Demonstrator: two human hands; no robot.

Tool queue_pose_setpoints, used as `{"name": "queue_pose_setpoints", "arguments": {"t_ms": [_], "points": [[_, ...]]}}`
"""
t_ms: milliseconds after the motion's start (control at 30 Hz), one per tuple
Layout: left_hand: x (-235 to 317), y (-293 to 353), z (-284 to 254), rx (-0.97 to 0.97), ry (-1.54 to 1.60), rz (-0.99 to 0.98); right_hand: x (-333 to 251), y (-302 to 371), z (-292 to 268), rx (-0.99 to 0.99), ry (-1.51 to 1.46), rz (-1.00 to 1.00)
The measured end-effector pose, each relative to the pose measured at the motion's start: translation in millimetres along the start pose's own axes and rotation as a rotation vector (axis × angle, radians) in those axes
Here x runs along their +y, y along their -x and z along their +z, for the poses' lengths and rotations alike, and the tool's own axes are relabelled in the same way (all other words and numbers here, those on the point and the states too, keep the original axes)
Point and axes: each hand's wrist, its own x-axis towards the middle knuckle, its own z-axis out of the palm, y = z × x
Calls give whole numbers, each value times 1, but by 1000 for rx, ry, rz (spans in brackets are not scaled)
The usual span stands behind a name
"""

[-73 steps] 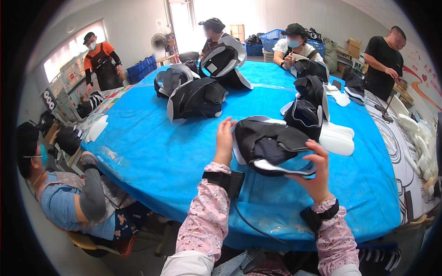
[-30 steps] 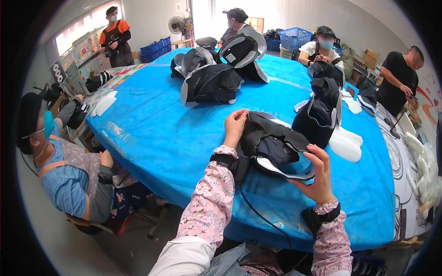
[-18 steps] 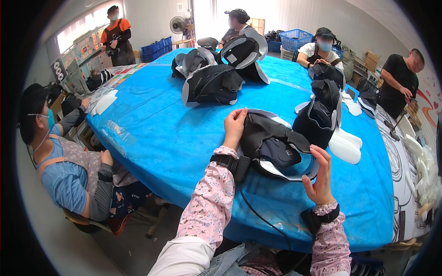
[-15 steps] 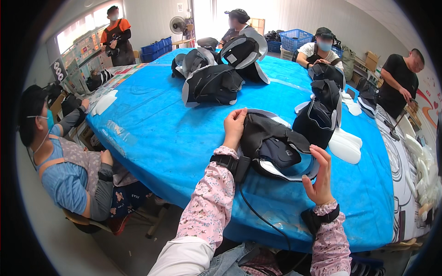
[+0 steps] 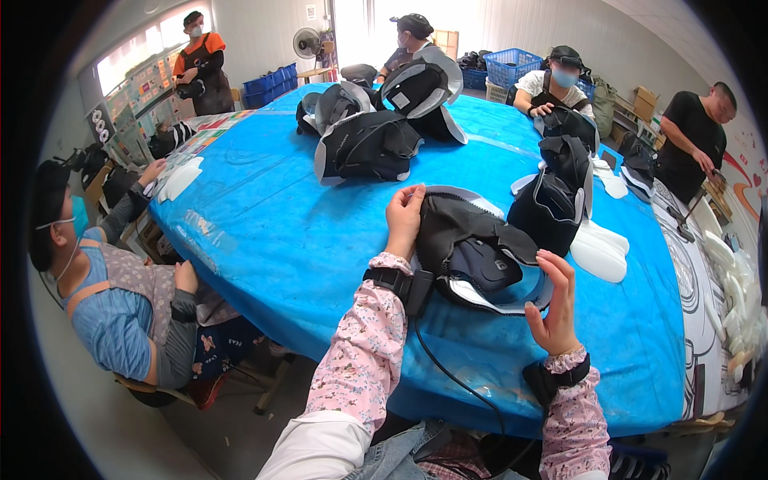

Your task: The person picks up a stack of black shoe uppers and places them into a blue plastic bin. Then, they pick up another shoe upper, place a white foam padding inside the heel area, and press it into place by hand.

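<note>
A bright workroom with pale walls [image 5: 272, 24] frames a broad table under a blue cover [image 5: 280, 224] that stretches beneath and beyond a worker's hands, the wrinkled sheet probably laid to shield the top. A co-worker in blue [image 5: 120, 312] sits left of the hands; another in orange [image 5: 206, 68] stands farther off on that side; one in a white top [image 5: 560, 90] is across the table ahead of the right hand, and one in black [image 5: 686, 148] stands well to its right. Blue crates [image 5: 269, 83] stand far beyond the left hand near a fan [image 5: 306, 44], and a blue basket [image 5: 512, 66] far beyond the right. Ahead of the left hand, a cluster of black shells [image 5: 370, 148] with pale linings sits bunched, perhaps so the soft forms prop one another up; an upright black shell [image 5: 546, 210] stands just past the right hand, beside white flat pieces [image 5: 600, 252]. Between the hands, a black padded piece [image 5: 448, 228] appears to rest on the cover, hollow side toward the worker, likely to expose its inside. The left hand [image 5: 402, 220] pinches its left edge, seemingly to steady it; the right hand [image 5: 554, 310] curves loosely about the right end, fingertips at the rim, thumb spread away, apparently guiding rather than clamping.
</note>
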Motion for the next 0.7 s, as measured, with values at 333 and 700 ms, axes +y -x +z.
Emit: {"name": "queue_pose_setpoints", "arguments": {"t_ms": [333, 700], "points": [[-4, -2, -1, 19, 0, 1, 0, 1, 1, 6, 0, -4], [-3, -1, 0, 26, 36, -14, 0, 1, 0, 1, 0, -2]]}}
